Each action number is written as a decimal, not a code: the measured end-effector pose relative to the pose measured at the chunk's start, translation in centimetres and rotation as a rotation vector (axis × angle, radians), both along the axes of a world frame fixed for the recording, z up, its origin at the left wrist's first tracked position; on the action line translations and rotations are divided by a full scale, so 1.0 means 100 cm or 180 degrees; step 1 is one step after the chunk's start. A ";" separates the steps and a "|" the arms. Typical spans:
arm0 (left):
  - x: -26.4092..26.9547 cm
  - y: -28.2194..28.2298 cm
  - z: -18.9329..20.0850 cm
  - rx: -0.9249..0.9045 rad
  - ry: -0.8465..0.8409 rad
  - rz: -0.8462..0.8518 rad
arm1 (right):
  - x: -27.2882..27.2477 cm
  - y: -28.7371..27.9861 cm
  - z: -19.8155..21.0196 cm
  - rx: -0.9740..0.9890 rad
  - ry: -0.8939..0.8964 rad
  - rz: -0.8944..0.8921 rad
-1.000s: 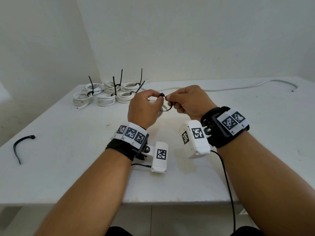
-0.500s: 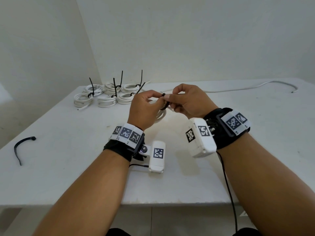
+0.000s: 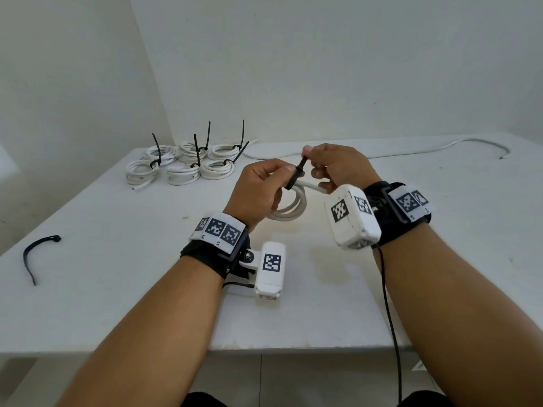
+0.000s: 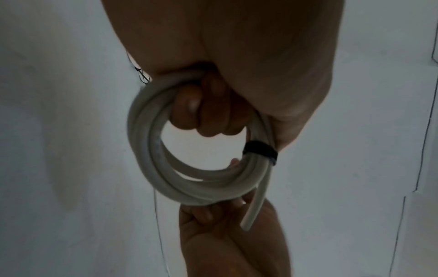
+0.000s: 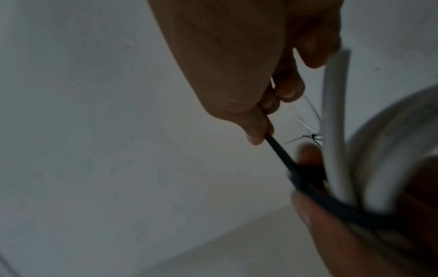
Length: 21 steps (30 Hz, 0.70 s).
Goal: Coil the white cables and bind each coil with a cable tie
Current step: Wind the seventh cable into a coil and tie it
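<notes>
My left hand [image 3: 264,186] grips a white cable coil [image 3: 289,208] above the table, fingers curled through its ring [image 4: 151,150]. A black cable tie [image 3: 296,174] is wrapped tight round the coil's strands [image 4: 260,150]. My right hand [image 3: 332,165] pinches the tie's free tail [image 5: 279,150] between thumb and forefinger, the tail drawn out taut from the tie's head. A loose cable end [image 4: 255,206] sticks out of the coil. Several bound white coils [image 3: 182,165] with upright black tie tails lie at the back left.
One spare black cable tie [image 3: 35,254] lies on the white table [image 3: 117,274] at the near left. A long uncoiled white cable [image 3: 426,148] runs along the back edge to the right. Walls stand close behind and at the left.
The right hand has pulled the tie's tail up and away, closing the loop round the coil. Both hands have risen slightly, and the coil now hangs in view below the left hand.
</notes>
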<state>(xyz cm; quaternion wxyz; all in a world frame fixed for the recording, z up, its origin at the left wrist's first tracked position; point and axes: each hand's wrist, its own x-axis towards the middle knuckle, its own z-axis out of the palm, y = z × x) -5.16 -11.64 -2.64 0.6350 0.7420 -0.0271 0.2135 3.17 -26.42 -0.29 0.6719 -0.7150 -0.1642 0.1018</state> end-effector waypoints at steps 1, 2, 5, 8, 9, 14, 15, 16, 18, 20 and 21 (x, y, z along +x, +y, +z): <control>-0.001 -0.003 0.000 0.0020 -0.0004 -0.0062 | 0.003 -0.001 -0.001 -0.0038 0.0006 -0.0145; -0.001 -0.005 0.001 0.0050 0.0013 -0.0113 | 0.006 -0.003 -0.001 -0.0071 0.0013 -0.0221; 0.001 -0.006 -0.001 -0.0034 0.0119 -0.0252 | 0.010 -0.002 -0.006 -0.0093 0.0085 -0.0210; 0.003 -0.001 -0.004 -0.0165 0.0378 -0.0405 | 0.006 0.002 -0.008 0.0330 0.0377 -0.0271; 0.003 -0.001 -0.005 -0.0167 0.0494 -0.0447 | 0.005 0.003 -0.008 0.0480 0.0461 -0.0309; 0.004 -0.008 -0.007 0.0154 0.0638 -0.0614 | 0.006 0.000 -0.009 0.0589 0.0663 -0.0369; 0.005 -0.007 -0.008 0.0239 0.0627 -0.0615 | 0.005 0.000 -0.010 0.0617 0.0781 -0.0342; 0.005 -0.005 -0.009 0.0314 0.0618 -0.0609 | 0.003 0.001 -0.011 0.0620 0.0890 -0.0284; 0.002 0.000 -0.009 0.0489 0.0611 -0.0572 | 0.002 0.000 -0.015 0.0476 0.1012 -0.0156; -0.005 0.001 -0.004 0.0496 0.0543 -0.0524 | 0.005 -0.005 -0.017 0.0262 0.1039 -0.0008; -0.009 0.002 0.002 0.0435 0.0449 -0.0403 | 0.007 -0.007 -0.016 0.0250 0.1015 0.0041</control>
